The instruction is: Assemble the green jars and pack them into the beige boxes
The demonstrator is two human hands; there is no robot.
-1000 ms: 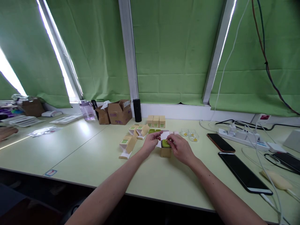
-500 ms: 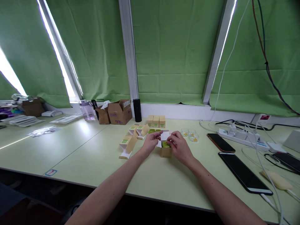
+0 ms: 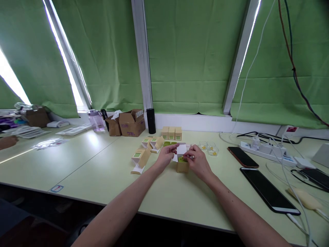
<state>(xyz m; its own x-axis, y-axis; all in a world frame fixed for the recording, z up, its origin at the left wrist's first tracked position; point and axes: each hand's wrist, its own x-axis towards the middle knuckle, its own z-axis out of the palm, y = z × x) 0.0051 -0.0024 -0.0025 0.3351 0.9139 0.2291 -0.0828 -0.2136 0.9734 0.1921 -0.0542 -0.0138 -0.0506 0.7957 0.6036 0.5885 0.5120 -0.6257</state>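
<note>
A small tan cardboard box [image 3: 182, 167] stands upright on the pale green table [image 3: 84, 161], its white top flaps [image 3: 181, 149] raised. Inside its mouth sits a green round object [image 3: 182, 159], mostly sunk in. My left hand [image 3: 166, 156] pinches the box's left flap and side. My right hand [image 3: 198, 162] is curled at the box's right side, fingertips on the green object and the opening.
Several open flat tan boxes [image 3: 140, 159] lie left of my hands, three closed ones [image 3: 171, 133] stand behind. Clear lids [image 3: 208, 148] sit to the right, then two phones [image 3: 267, 189], a power strip [image 3: 267, 150] and cables. Cardboard cartons [image 3: 131, 122] and a bottle [image 3: 95, 120] stand far left. Another person's hand [image 3: 7, 141] shows at the left edge.
The green object has gone down into the box under my right fingertips. Both hands stayed at the box. The other person's hand left and came back at the left edge.
</note>
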